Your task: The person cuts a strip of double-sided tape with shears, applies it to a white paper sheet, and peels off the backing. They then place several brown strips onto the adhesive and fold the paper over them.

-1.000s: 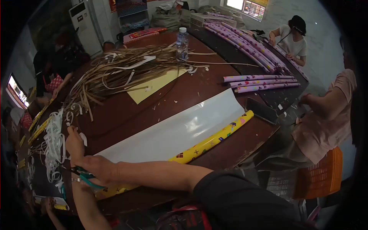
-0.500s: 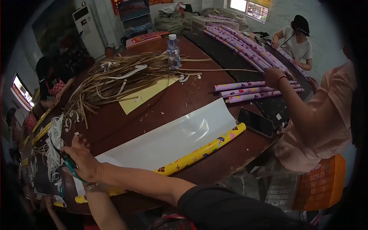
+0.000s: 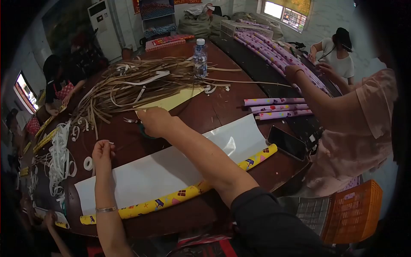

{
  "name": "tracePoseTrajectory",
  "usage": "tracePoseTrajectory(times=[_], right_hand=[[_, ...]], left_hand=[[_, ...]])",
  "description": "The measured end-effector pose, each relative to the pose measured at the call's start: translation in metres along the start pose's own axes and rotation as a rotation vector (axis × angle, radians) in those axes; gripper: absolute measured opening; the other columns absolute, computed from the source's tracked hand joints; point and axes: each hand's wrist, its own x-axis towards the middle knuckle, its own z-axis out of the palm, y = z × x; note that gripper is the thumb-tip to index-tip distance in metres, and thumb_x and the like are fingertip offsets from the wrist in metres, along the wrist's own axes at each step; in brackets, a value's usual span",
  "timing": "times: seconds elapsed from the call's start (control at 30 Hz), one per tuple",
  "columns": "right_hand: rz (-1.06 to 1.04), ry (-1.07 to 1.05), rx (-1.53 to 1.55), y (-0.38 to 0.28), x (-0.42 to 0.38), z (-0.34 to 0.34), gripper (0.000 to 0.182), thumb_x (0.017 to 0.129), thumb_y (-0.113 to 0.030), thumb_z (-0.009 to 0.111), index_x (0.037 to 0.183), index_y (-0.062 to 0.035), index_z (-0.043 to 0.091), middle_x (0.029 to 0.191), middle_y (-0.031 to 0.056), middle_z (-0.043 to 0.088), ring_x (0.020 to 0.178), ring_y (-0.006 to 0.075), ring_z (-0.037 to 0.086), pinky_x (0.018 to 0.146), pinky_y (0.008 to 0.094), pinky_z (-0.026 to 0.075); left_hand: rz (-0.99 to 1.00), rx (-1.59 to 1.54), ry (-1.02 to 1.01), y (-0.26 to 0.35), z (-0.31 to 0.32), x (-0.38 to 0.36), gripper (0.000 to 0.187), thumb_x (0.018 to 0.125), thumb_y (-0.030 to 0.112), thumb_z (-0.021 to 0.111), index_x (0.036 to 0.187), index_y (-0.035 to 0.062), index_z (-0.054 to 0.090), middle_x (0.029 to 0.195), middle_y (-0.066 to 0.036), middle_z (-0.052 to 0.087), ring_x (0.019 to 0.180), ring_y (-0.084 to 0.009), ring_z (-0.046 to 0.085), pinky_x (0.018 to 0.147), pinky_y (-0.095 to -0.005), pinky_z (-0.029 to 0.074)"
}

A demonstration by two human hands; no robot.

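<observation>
My left hand [image 3: 103, 153], a bracelet on its wrist, is closed with a small white strip piece [image 3: 111, 143] at its fingertips. Farther to the right, my right hand [image 3: 157, 122] grips scissors [image 3: 130, 121] whose blades point left; a green handle shows beneath the palm. Below both hands lies a white sheet [image 3: 158, 165] with its near edge rolled into a yellow patterned tube [image 3: 158, 202]. My left forearm crosses the tube's left part, and my right forearm passes over the sheet. A white tape roll [image 3: 88, 163] rests left of my left hand.
Brown strips [image 3: 124, 88] are heaped over a yellow sheet [image 3: 180, 100], beside a bottle [image 3: 200, 58]. White strips [image 3: 60, 158] lie left. A phone [image 3: 286, 143] and purple rolls [image 3: 278, 108] are right, near a person in pink [image 3: 355, 141]. An orange crate [image 3: 355, 212] stands below.
My right hand has moved up and right with the scissors, away from my left hand. My left hand is now raised over the sheet's left end. The pink-clothed person's hands have shifted.
</observation>
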Motion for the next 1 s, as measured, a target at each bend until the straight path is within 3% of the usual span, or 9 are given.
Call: tracePoseTrajectory(times=[0.27, 0.7, 0.9, 0.97, 1.0], right_hand=[[-0.046, -0.039, -0.002, 0.000, 0.004, 0.032, 0.023, 0.083, -0.011, 0.064, 0.103, -0.0020, 0.063, 0.100, 0.0199, 0.067, 0.097, 0.0380, 0.066, 0.085, 0.0461, 0.054], [-0.064, -0.039, -0.075, -0.004, -0.003, 0.033, 0.019, 0.088, -0.015, 0.062, 0.103, -0.0054, 0.068, 0.108, 0.0166, 0.068, 0.104, 0.0334, 0.064, 0.088, 0.0416, 0.054], [-0.217, 0.208, -0.034, -0.006, -0.006, 0.029, 0.014, 0.084, -0.017, 0.066, 0.089, -0.0052, 0.069, 0.094, 0.0136, 0.066, 0.094, 0.0330, 0.063, 0.080, 0.0424, 0.054], [-0.437, 0.394, 0.065, -0.013, -0.005, 0.022, 0.012, 0.081, -0.011, 0.069, 0.091, -0.0047, 0.068, 0.092, 0.0130, 0.065, 0.091, 0.0326, 0.062, 0.078, 0.0418, 0.053], [-0.450, 0.388, 0.069, -0.017, -0.004, 0.020, 0.012, 0.081, -0.011, 0.069, 0.091, -0.0047, 0.068, 0.092, 0.0130, 0.065, 0.091, 0.0326, 0.062, 0.078, 0.0418, 0.053]], left_hand=[[0.028, 0.007, -0.134, -0.004, 0.011, -0.002, 0.013, 0.104, 0.019, 0.055, 0.103, 0.0068, 0.061, 0.088, -0.001, 0.066, 0.071, -0.0061, 0.056, 0.064, -0.0206, 0.045], [-0.159, -0.087, -0.161, 0.016, 0.018, -0.014, 0.013, 0.103, 0.021, 0.055, 0.108, 0.0101, 0.061, 0.097, -0.003, 0.070, 0.075, -0.0076, 0.064, 0.067, -0.0213, 0.048], [-0.207, -0.197, -0.182, 0.023, 0.017, -0.016, 0.013, 0.103, 0.021, 0.057, 0.107, 0.0105, 0.061, 0.099, -0.003, 0.070, 0.079, -0.0090, 0.065, 0.071, -0.0232, 0.051], [-0.217, -0.237, -0.183, 0.024, 0.018, -0.016, 0.013, 0.103, 0.021, 0.057, 0.107, 0.0104, 0.061, 0.099, -0.003, 0.069, 0.079, -0.0092, 0.065, 0.071, -0.0236, 0.051], [-0.231, -0.284, -0.189, 0.026, 0.018, -0.017, 0.012, 0.102, 0.021, 0.057, 0.107, 0.0104, 0.061, 0.097, -0.002, 0.069, 0.079, -0.0095, 0.065, 0.071, -0.0238, 0.051]])
